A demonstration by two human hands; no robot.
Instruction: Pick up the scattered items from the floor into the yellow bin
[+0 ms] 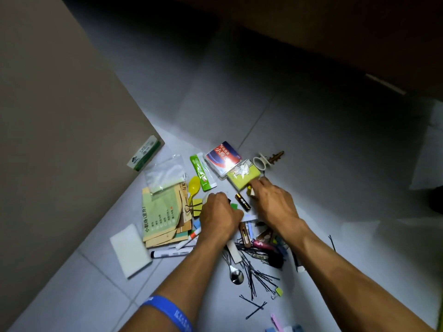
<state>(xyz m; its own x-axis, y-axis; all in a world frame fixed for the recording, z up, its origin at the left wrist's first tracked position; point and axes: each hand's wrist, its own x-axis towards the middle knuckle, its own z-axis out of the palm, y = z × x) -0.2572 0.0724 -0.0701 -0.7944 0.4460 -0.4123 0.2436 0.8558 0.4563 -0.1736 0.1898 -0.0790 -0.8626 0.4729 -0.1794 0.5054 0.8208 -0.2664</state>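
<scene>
Scattered items lie on the grey tiled floor. My left hand (pixel 219 214) is curled, knuckles up, over small pieces beside a green bit (pixel 233 206); what it grips is hidden. My right hand (pixel 273 202) pinches a small yellow clip (pixel 250 190) at the edge of a yellow-green tissue pack (pixel 243 178). A battery (pixel 242 201) lies between the hands. Close by are a yellow spoon (pixel 193 185), a yellow binder clip (pixel 195 207), a green sachet (pixel 202 174) and a red-blue card pack (pixel 223 158). No yellow bin is clearly in view.
Green and brown envelopes (pixel 163 212), a white sponge (pixel 130 250) and a black marker (pixel 171 254) lie left. A metal spoon (pixel 236 275) and several hairpins (pixel 256 271) lie under my forearms. A beige wall (pixel 60 116) rises on the left; dark furniture (pixel 335 32) stands behind.
</scene>
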